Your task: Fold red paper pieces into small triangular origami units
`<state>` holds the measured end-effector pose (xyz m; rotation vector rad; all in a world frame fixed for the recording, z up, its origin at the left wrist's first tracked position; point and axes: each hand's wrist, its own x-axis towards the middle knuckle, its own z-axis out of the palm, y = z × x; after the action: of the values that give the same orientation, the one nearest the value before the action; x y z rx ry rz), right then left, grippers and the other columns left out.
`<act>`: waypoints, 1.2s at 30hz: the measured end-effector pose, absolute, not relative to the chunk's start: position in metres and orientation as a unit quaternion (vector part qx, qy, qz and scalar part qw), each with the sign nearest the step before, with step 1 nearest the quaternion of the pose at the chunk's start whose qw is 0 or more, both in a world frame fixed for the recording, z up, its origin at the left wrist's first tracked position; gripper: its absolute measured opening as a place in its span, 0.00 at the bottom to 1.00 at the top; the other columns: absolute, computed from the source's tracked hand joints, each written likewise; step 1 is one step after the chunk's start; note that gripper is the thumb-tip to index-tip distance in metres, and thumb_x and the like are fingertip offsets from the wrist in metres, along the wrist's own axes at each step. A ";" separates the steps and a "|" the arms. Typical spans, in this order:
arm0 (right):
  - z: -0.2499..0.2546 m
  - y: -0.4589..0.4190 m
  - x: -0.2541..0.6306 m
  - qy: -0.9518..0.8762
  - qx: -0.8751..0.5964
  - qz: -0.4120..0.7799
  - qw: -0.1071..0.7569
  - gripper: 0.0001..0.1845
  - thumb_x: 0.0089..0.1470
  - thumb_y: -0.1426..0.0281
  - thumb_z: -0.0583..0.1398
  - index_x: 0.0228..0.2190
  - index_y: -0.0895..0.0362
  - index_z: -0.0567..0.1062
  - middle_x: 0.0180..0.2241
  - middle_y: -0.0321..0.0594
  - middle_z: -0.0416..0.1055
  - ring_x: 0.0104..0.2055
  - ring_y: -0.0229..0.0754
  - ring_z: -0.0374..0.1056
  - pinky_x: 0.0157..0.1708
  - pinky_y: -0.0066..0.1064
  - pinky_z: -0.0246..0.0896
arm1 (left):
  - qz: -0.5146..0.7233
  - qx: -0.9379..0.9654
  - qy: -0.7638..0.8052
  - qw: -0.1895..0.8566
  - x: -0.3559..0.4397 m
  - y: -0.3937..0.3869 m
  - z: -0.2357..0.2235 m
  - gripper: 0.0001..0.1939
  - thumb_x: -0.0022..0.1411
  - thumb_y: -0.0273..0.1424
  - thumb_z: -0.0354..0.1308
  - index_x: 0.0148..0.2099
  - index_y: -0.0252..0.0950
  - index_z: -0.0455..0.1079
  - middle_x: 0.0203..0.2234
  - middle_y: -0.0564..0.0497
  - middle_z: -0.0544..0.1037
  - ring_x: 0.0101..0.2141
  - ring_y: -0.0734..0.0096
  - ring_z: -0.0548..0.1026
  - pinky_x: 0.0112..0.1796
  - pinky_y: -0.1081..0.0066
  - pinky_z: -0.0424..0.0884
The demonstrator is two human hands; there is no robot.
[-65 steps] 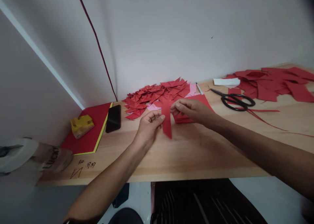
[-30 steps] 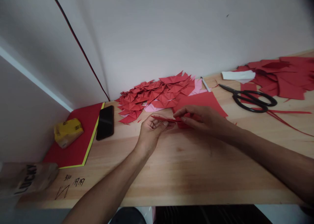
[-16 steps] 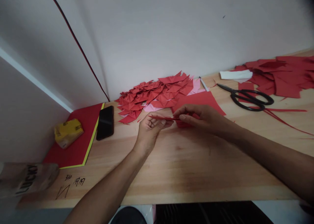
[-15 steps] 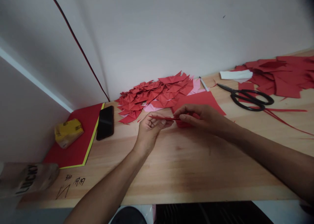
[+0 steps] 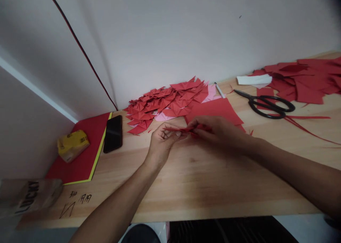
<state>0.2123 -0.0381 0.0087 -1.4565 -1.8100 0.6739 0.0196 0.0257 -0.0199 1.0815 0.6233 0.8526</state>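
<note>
Between my hands, above the wooden table, is a small folded piece of red paper (image 5: 183, 129), seen nearly edge-on. My left hand (image 5: 164, 136) pinches its left part between thumb and fingers. At its right end, the thumb and fingers of my right hand (image 5: 207, 128) are closed on the paper. Just behind my right hand lie flat red paper sheets (image 5: 213, 109), partly covered by that hand. A heap of folded red paper pieces (image 5: 165, 101) rests farther back, against the wall, with some pink paper (image 5: 163, 116) under it.
Black-handled scissors (image 5: 269, 104) lie right, near red paper strips (image 5: 309, 129) and a pile of cut red paper (image 5: 303, 79). A white folded paper (image 5: 254, 80) and a pen (image 5: 220, 90) sit at the back. Left are a phone (image 5: 113, 133), a yellow packet (image 5: 73, 145) and a clear bottle (image 5: 32, 196).
My right hand's fingers have shifted slightly on the paper, whose right part now looks a little more spread. The left hand keeps its pinch. The whole view has moved slightly.
</note>
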 end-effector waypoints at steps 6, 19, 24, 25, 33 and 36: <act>0.007 -0.038 0.211 -0.677 -0.575 0.300 0.347 0.09 0.59 0.66 0.56 0.35 0.57 0.76 0.30 0.38 0.75 0.32 0.40 0.68 0.30 0.28 0.58 | 0.362 0.500 0.288 0.732 0.021 0.026 -0.023 0.16 0.48 0.31 0.72 0.35 0.32 0.69 0.29 0.49 0.81 0.32 0.68 0.81 0.41 0.66 0.76; 0.009 -0.041 0.211 -0.712 -0.547 0.253 0.360 0.13 0.61 0.64 0.56 0.30 0.57 0.76 0.26 0.37 0.72 0.29 0.38 0.65 0.29 0.28 0.55 | 0.378 0.608 0.330 0.615 0.020 0.015 -0.010 0.08 0.54 0.32 0.67 0.29 0.31 0.76 0.25 0.50 0.79 0.27 0.74 0.76 0.32 0.74 0.73; 0.009 -0.041 0.211 -0.691 -0.562 0.276 0.362 0.16 0.62 0.62 0.55 0.32 0.57 0.77 0.27 0.37 0.72 0.30 0.40 0.66 0.29 0.30 0.56 | 0.391 0.631 0.324 0.587 0.020 0.015 -0.011 0.09 0.56 0.32 0.66 0.28 0.32 0.75 0.23 0.51 0.76 0.26 0.76 0.73 0.30 0.75 0.69; 0.008 -0.041 0.211 -0.686 -0.567 0.277 0.362 0.16 0.62 0.61 0.54 0.32 0.57 0.77 0.27 0.38 0.73 0.30 0.40 0.66 0.29 0.30 0.56 | 0.389 0.638 0.321 0.582 0.020 0.015 -0.010 0.09 0.57 0.32 0.65 0.27 0.32 0.75 0.24 0.51 0.76 0.26 0.76 0.73 0.30 0.76 0.69; 0.006 -0.039 0.216 -0.702 -0.558 0.252 0.363 0.16 0.62 0.60 0.55 0.34 0.57 0.77 0.29 0.38 0.74 0.31 0.40 0.67 0.31 0.30 0.57 | 0.377 0.638 0.325 0.587 0.021 0.015 -0.009 0.09 0.57 0.33 0.65 0.28 0.32 0.75 0.23 0.51 0.76 0.25 0.75 0.73 0.29 0.75 0.70; 0.006 -0.038 0.216 -0.704 -0.559 0.243 0.364 0.14 0.62 0.61 0.55 0.33 0.56 0.77 0.30 0.39 0.75 0.32 0.40 0.67 0.32 0.30 0.57 | 0.376 0.627 0.324 0.600 0.021 0.016 -0.012 0.11 0.56 0.33 0.66 0.26 0.32 0.74 0.22 0.51 0.76 0.25 0.76 0.73 0.29 0.75 0.70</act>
<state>0.2165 -0.0382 0.0061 -1.4390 -1.8121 0.6243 0.0207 0.0161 -0.0117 1.4532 0.7521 0.8723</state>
